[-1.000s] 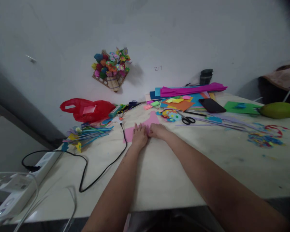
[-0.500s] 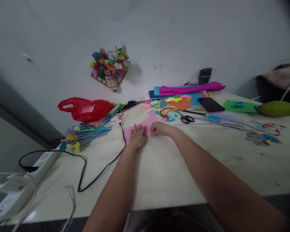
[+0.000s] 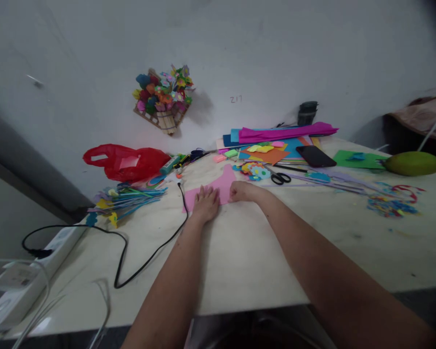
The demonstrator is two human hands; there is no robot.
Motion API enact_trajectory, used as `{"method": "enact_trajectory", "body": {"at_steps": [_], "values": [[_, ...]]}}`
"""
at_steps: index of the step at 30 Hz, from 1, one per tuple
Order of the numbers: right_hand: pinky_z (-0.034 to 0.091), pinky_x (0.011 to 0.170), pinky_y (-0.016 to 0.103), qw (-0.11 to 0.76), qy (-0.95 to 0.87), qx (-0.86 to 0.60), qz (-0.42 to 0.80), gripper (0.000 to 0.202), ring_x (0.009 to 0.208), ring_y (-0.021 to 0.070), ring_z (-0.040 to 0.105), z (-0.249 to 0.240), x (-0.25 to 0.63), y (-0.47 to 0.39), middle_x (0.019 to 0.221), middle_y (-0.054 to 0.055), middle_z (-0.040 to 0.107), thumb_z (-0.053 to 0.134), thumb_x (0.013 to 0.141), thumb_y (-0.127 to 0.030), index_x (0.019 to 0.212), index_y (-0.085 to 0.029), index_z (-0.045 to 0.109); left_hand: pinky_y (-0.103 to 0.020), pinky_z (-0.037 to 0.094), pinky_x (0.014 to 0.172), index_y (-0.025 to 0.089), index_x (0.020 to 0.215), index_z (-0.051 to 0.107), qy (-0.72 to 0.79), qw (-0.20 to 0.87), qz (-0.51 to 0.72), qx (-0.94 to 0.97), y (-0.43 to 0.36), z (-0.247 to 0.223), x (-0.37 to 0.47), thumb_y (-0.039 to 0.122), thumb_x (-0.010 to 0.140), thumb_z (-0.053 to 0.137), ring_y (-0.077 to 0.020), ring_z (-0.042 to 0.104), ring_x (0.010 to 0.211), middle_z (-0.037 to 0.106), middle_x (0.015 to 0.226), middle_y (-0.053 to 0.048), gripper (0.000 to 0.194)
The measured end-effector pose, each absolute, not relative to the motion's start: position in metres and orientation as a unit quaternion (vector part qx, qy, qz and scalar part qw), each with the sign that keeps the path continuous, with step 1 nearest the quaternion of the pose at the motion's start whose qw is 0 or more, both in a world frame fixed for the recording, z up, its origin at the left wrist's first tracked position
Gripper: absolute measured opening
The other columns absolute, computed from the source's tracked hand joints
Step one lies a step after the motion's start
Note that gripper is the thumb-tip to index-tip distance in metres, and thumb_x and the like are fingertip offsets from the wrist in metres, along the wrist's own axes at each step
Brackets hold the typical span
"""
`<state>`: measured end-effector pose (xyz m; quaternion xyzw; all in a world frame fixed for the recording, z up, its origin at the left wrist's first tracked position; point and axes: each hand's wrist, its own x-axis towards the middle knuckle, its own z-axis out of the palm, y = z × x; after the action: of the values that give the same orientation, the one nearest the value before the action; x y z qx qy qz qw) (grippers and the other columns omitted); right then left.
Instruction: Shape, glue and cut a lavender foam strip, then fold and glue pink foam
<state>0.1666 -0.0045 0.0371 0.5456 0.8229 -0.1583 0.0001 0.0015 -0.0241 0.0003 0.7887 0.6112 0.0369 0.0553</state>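
A pink craft sheet [image 3: 223,183] with a cut-out curved edge lies on the table in front of me. My left hand [image 3: 205,203] rests flat on it, fingers spread, pressing it against the tabletop. At the sheet's right edge my right hand [image 3: 242,192] is closed, its fingers curled together and touching the sheet. Whatever those fingers may hold is hidden. Just beyond the right hand lie black-handled scissors [image 3: 280,178] and a cluster of colourful cut flower shapes [image 3: 255,170].
A black cable [image 3: 145,264] loops left of my left arm, near a white power strip [image 3: 63,242]. Stemmed paper flowers [image 3: 131,198] and a red plastic bag [image 3: 131,164] are at left. Rightward lie a phone [image 3: 316,156], a green-yellow oblong object [image 3: 414,163] and scraps [image 3: 392,206].
The view has shifted slightly. My right hand has edged a little to the right along the pink sheet's edge; my left hand stays flat on the sheet.
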Motion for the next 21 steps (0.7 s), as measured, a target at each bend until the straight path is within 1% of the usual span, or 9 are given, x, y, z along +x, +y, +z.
{"method": "enact_trajectory", "body": {"at_steps": [5,9,12,21], "values": [[0.035,0.052,0.019,0.029,0.823,0.546,-0.155,0.021,0.072,0.0137,0.058,0.041,0.172,-0.004,0.084,0.006,0.067,0.059,0.076,-0.027,0.088,-0.013,0.068,-0.049,0.010,0.108,0.024,0.140,0.024,0.617,0.058,0.035,0.784,-0.022,-0.001,0.003,0.049,0.088,0.015,-0.0261,-0.003,0.135,0.016,0.148,-0.002,0.059],[0.036,0.053,0.019,0.024,0.815,0.550,-0.179,0.022,0.071,0.0133,0.058,0.043,0.177,-0.004,0.084,0.005,0.067,0.060,0.075,-0.027,0.090,-0.014,0.068,-0.048,0.011,0.108,0.023,0.140,0.024,0.622,0.051,0.033,0.781,-0.020,-0.004,0.004,0.054,0.086,0.014,-0.0270,-0.002,0.136,0.017,0.148,-0.001,0.063],[0.036,0.053,0.019,0.023,0.813,0.548,-0.196,0.023,0.072,0.0133,0.058,0.042,0.180,-0.002,0.085,0.006,0.067,0.061,0.075,-0.027,0.091,-0.013,0.068,-0.049,0.011,0.108,0.023,0.140,0.024,0.626,0.052,0.035,0.778,-0.019,-0.005,0.004,0.054,0.086,0.014,-0.0276,-0.001,0.136,0.016,0.148,0.000,0.063],[0.036,0.054,0.020,0.036,0.823,0.538,-0.179,0.022,0.074,0.0150,0.059,0.039,0.184,0.004,0.085,0.006,0.067,0.062,0.074,-0.028,0.088,-0.013,0.068,-0.048,0.009,0.108,0.022,0.141,0.022,0.633,0.061,0.034,0.771,-0.019,-0.004,0.005,0.053,0.086,0.015,-0.0285,0.000,0.136,0.015,0.149,0.000,0.063]]}}
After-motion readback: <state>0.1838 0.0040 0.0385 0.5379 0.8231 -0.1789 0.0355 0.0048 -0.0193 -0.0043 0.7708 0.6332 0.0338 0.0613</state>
